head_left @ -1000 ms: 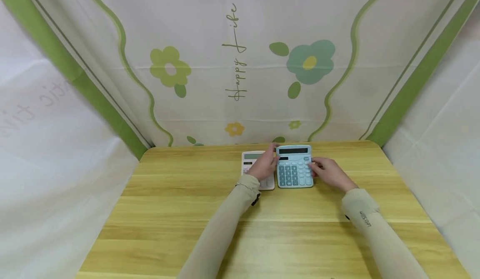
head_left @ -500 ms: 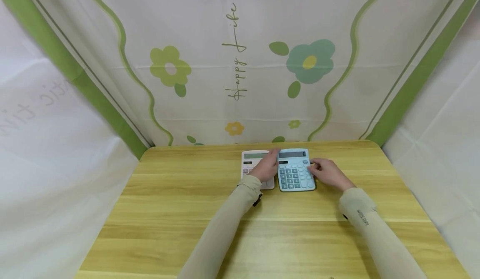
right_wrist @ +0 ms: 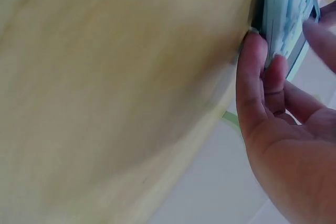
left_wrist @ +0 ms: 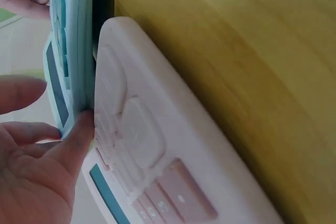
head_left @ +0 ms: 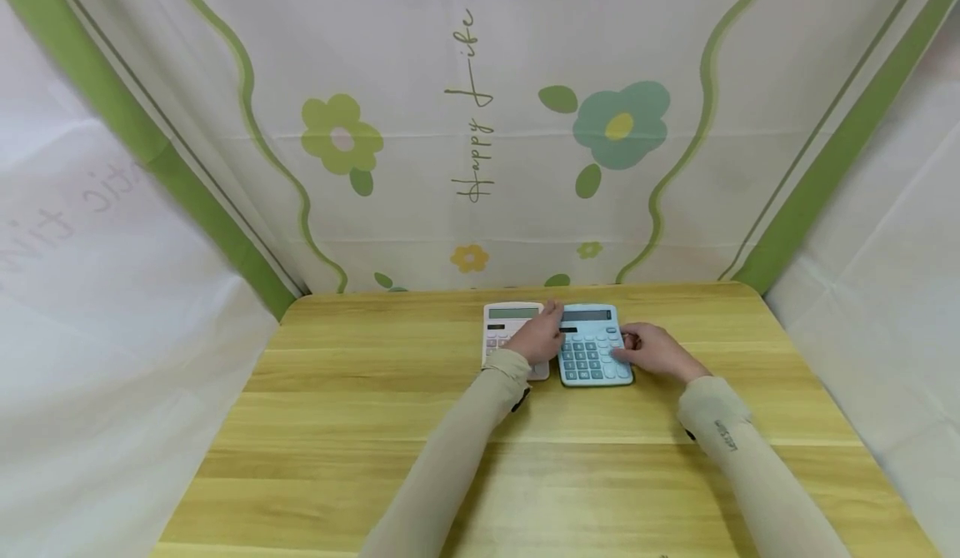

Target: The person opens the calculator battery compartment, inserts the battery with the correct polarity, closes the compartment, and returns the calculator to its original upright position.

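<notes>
A light-blue calculator (head_left: 592, 356) lies at the back of the wooden table, keys up, with a digit at the right of its display. My left hand (head_left: 538, 337) holds its left edge, fingertips against the side and thumb by the face in the left wrist view. On the opposite edge, my right hand (head_left: 654, 348) grips it, thumb over the keys and fingers (right_wrist: 252, 61) low at the side. Just left of it sits a pale pink calculator (head_left: 497, 329), partly hidden under my left hand. The left wrist view shows the two calculators side by side, very close.
The wooden table (head_left: 360, 425) ends just behind the calculators at a white curtain (head_left: 405, 158) printed with flowers and lettering. White cloth (head_left: 885, 291) with green borders hangs along both sides.
The blue calculator has come down and slightly toward me and to the right, and a digit now shows on its display. Both hands moved with it. The pink calculator stays put.
</notes>
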Available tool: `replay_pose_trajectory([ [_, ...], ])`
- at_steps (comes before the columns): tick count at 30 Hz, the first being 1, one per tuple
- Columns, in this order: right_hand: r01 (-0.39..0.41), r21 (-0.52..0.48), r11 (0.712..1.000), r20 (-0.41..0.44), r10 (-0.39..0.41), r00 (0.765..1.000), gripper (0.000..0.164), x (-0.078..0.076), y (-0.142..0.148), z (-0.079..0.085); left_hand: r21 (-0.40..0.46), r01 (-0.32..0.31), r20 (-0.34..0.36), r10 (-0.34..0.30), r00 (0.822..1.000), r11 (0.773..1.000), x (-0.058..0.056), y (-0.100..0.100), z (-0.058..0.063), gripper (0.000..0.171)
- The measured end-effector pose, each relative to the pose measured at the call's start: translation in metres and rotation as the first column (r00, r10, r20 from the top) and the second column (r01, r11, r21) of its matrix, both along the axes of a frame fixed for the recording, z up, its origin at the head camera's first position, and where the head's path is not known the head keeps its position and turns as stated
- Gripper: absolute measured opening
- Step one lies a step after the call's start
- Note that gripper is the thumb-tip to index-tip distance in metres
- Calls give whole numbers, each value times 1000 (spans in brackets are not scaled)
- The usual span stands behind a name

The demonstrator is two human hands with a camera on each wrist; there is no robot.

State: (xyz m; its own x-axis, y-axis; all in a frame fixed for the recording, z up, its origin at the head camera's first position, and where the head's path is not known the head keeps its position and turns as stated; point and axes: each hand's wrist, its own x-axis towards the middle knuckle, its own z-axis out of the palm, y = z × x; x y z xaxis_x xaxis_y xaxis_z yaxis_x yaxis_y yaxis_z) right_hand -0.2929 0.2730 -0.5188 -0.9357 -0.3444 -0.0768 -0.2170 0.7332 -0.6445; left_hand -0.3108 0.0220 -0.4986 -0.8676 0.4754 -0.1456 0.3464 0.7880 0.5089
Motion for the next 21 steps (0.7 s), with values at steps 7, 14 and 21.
replay_pose_trajectory([
  [7,-114,1,994,125,113,986,63,0,4,2,-95,-5,-67,-1,998,995,1,6,-2,63],
  [14,-147,33,989,129,142,981,99,5,1,0,-167,17,-169,-45,985,986,7,4,-7,65],
  [21,-102,30,994,144,97,985,117,9,0,4,-260,44,-393,-147,908,965,17,0,-7,46],
])
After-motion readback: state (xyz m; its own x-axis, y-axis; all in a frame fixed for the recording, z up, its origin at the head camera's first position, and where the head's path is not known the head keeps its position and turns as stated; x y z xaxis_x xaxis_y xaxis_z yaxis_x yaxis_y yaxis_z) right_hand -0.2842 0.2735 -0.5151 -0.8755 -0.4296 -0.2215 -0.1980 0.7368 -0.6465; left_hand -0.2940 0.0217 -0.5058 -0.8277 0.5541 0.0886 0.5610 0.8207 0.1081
